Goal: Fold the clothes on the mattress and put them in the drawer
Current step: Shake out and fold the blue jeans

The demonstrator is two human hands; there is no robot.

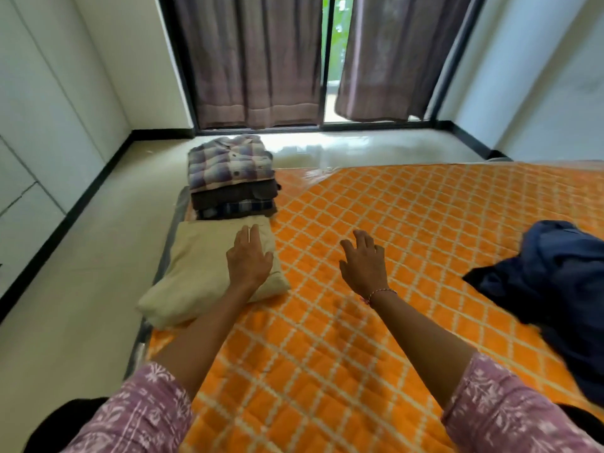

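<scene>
A folded beige garment lies at the left edge of the orange checked mattress. My left hand rests flat on its right side, fingers together. Just beyond it stands a stack of folded shirts, a purple plaid one on top, brown and dark plaid ones beneath. My right hand hovers over bare mattress with fingers spread, holding nothing. An unfolded dark blue garment lies crumpled at the mattress's right side. No drawer is in view.
Pale floor runs along the left of the mattress. White cabinet panels line the left wall. Brown curtains hang over a glass door at the back. A white wall stands at the right.
</scene>
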